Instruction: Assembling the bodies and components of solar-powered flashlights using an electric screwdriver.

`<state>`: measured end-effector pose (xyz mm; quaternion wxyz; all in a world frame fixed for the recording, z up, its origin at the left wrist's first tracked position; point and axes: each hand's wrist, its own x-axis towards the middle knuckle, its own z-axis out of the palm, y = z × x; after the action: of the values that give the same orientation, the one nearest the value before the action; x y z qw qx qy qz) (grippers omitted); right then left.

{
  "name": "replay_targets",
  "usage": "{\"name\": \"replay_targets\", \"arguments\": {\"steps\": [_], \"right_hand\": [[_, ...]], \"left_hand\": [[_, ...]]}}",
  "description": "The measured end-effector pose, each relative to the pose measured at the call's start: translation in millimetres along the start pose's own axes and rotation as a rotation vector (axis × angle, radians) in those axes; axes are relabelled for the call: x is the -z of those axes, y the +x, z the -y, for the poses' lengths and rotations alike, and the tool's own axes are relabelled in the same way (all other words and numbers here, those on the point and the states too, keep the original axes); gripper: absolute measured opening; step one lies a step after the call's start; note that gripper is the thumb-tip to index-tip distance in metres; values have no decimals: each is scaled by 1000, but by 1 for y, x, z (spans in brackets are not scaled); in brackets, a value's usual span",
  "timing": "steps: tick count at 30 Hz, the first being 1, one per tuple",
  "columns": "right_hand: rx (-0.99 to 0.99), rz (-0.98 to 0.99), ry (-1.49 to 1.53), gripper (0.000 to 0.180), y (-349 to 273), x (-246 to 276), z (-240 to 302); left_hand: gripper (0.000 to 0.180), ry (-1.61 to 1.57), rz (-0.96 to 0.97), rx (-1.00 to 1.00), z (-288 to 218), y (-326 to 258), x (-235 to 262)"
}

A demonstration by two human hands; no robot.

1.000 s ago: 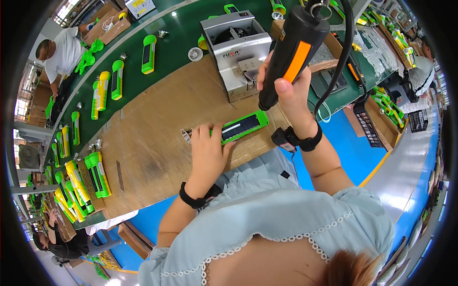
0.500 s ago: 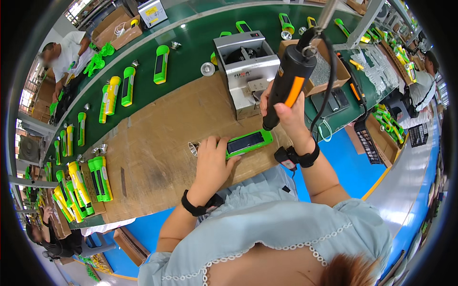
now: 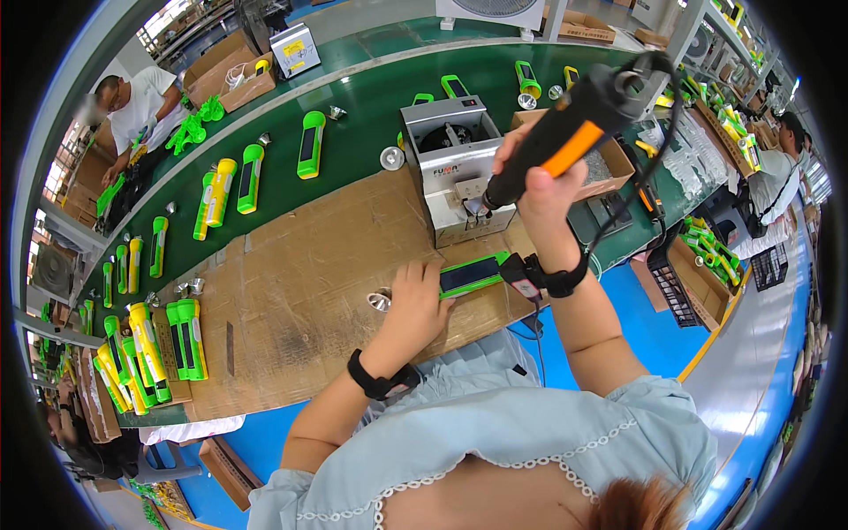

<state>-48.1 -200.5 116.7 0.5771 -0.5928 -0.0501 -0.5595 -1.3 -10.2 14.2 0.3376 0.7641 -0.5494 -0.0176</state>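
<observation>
My right hand (image 3: 546, 190) is wrapped round a black electric screwdriver (image 3: 565, 132) with an orange strip, which hangs by its upper end. Its tip is tilted down to the left, at the front outlet of a grey screw feeder (image 3: 452, 166). My left hand (image 3: 415, 305) grips the head end of a green flashlight (image 3: 473, 276) with a dark panel facing up. The flashlight lies flat on the cardboard (image 3: 309, 265), partly hidden by my fingers. A shiny reflector cup (image 3: 380, 300) sits just left of that hand.
Yellow and green flashlights (image 3: 137, 353) stand bunched at the left; others lie on the green bench (image 3: 353, 79) with loose reflectors. An open carton (image 3: 609, 172) stands behind the screwdriver. Another person (image 3: 141, 110) sits at the far left, one more (image 3: 777, 168) at the right.
My right hand has swung the screwdriver's tip from the flashlight's end up and left to the screw feeder. My left hand stays on the flashlight. The whole view has shifted slightly.
</observation>
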Motion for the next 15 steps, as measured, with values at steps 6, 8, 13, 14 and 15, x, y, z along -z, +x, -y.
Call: {"name": "replay_targets", "arguments": {"steps": [6, 8, 13, 14, 15], "right_hand": [[-32, 20, -135, 47, -1, -5, -10], [-49, 35, -127, 47, -1, -3, -8], [-202, 69, -52, 63, -17, -3, 2], [-217, 48, -35, 68, -23, -5, 6], [-186, 43, -40, 70, -29, -5, 7]], "left_hand": [[60, -92, 19, -4, 1, 12, -5], [60, -93, 17, -4, 2, 15, -4], [60, -88, 26, 11, 6, 14, -6], [61, -71, 5, -17, 6, 14, -5], [61, -54, -17, -44, 6, 13, -5]]}}
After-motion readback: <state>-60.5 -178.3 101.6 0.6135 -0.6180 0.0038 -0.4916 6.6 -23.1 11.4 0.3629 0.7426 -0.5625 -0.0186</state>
